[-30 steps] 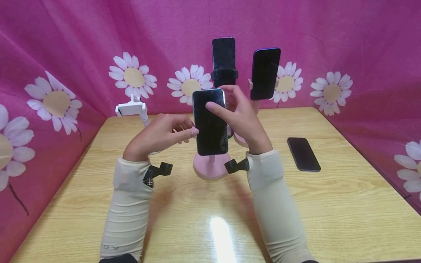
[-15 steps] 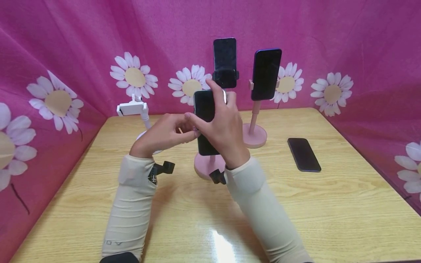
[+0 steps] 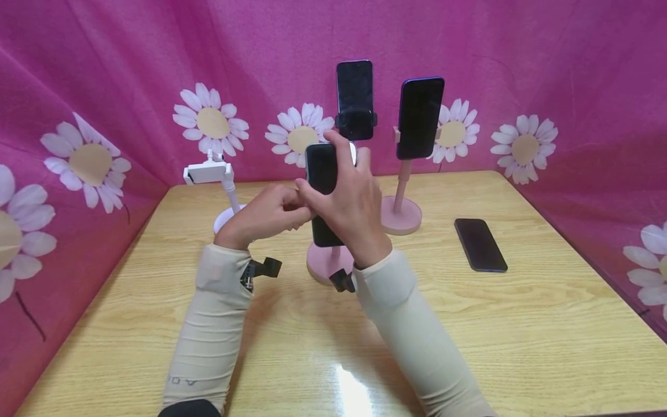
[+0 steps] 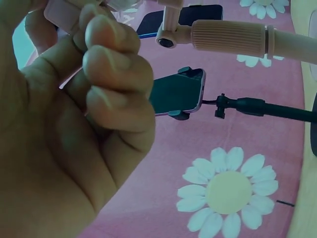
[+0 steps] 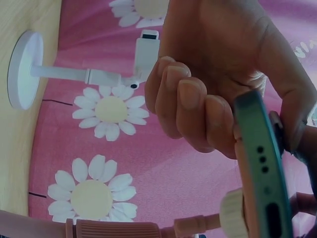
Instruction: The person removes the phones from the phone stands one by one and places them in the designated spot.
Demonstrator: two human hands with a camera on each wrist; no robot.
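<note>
A black-screened smartphone [image 3: 322, 171] stands upright in the clamp of the front pink phone stand [image 3: 323, 263]. My right hand [image 3: 356, 202] reaches across its screen, thumb at the left edge and fingers over the upper right edge. At the left side, my left hand [image 3: 273, 214] pinches the clamp edge, its other fingers curled. In the right wrist view the left hand [image 5: 213, 59] has its thumb at the front and fingertips behind the phone [image 5: 265, 168]. The pink stand's ribbed neck [image 4: 228, 38] shows in the left wrist view. The exact clamp contact is hidden.
Behind stand a phone in a black holder [image 3: 356, 95] and a blue-edged phone [image 3: 421, 116] on another pink stand [image 3: 401, 214]. A white stand [image 3: 207, 172] is at the left. Another phone [image 3: 480, 244] lies flat at the right of the wooden table [image 3: 443, 324].
My right hand has moved left and down from the phone's upper right, its thumb now at the left edge. The left hand has shifted slightly right, its fingers more curled at the clamp.
</note>
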